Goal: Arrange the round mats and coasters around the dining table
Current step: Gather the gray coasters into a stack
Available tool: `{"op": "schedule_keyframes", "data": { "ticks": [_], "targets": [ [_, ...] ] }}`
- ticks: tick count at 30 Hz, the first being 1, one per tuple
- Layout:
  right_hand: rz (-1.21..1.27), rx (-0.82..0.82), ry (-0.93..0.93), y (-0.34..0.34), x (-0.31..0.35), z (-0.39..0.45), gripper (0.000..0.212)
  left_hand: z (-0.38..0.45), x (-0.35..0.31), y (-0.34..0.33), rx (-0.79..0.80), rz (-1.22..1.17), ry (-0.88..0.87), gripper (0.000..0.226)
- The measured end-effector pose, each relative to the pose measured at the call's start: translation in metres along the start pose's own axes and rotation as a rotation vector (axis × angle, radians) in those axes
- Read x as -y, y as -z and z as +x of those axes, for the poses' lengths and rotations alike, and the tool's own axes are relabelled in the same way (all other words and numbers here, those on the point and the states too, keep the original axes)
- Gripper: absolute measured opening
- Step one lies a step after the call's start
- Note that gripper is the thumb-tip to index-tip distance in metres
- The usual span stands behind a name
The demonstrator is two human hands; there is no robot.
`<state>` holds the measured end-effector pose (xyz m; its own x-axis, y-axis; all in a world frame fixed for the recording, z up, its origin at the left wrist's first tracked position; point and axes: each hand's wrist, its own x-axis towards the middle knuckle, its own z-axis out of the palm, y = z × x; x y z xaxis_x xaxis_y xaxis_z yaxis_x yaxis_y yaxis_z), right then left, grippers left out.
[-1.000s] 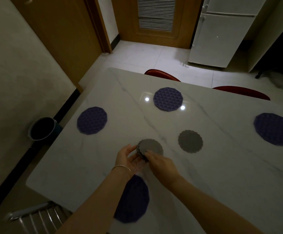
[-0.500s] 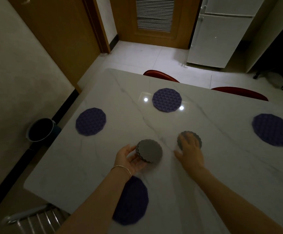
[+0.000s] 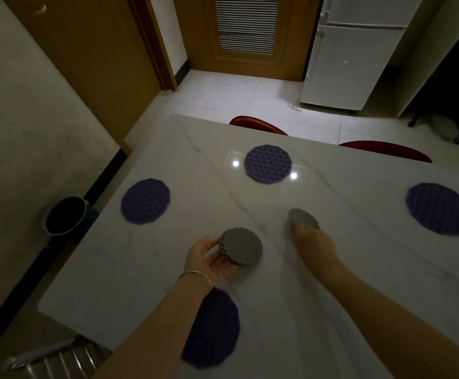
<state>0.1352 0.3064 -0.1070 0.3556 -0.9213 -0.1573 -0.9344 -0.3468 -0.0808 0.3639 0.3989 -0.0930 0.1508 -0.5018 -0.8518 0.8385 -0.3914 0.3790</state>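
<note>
The head view looks down on a white marble table (image 3: pixel 332 283). Four round purple mats lie flat on it, well apart from each other. One mat (image 3: pixel 145 201) is at the left, one mat (image 3: pixel 268 163) is at the far side near a red chair (image 3: pixel 258 125), one mat (image 3: pixel 439 208) is at the right, and one dark mat (image 3: pixel 214 328) is at the near edge, partly under the left arm.

The left hand (image 3: pixel 209 258) is palm up, with its fingers curled round a small stack of grey coasters (image 3: pixel 241 247). The stack sits in that grip just above the table. A thin bangle (image 3: pixel 195 276) is on that wrist.

The right hand (image 3: pixel 311 243) reaches out to a single grey coaster (image 3: pixel 303 218) near the middle of the table. Its fingers look to pinch the near edge, and the coaster tilts up a little on that side. The picture is dim and blurry there, so the pinch is a guess.

The coasters look thin, light and a bit bendy, with wavy edges. They likely will not break if dropped. Each one lies flat and close to the table, so the best place to take hold is the edge, lifting one side first. The stack could slide apart, so holding it from below with the thumb on the side seems wise.
</note>
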Motion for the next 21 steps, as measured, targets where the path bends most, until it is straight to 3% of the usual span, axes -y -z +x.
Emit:
{"op": "schedule_keyframes", "data": {
  "ticks": [2,4,8,11,18,21],
  "targets": [
    [0.185,-0.158,-0.015,0.013,0.02,-0.003,0.041,-0.002,0.0,-0.001,0.003,-0.009,0.002,0.032],
    [0.285,-0.283,0.113,0.018,0.046,-0.012,0.034,-0.004,0.001,-0.001,0.007,-0.011,0.004,0.033],
    [0.342,-0.019,0.358,0.005,0.09,-0.037,0.048,-0.008,0.002,0.0,0.026,-0.011,-0.001,0.032],
    [0.229,-0.088,0.417,-0.004,0.096,-0.046,0.051,-0.007,0.002,-0.001,0.023,0.01,-0.003,0.033],
    [0.25,-0.008,0.45,-0.019,0.09,-0.042,0.05,0.001,0.005,-0.003,-0.012,0.038,-0.002,0.031],
    [0.313,-0.063,0.461,-0.016,0.086,-0.044,0.053,0.004,0.007,-0.005,-0.019,0.043,-0.002,0.026]
  ]
}}
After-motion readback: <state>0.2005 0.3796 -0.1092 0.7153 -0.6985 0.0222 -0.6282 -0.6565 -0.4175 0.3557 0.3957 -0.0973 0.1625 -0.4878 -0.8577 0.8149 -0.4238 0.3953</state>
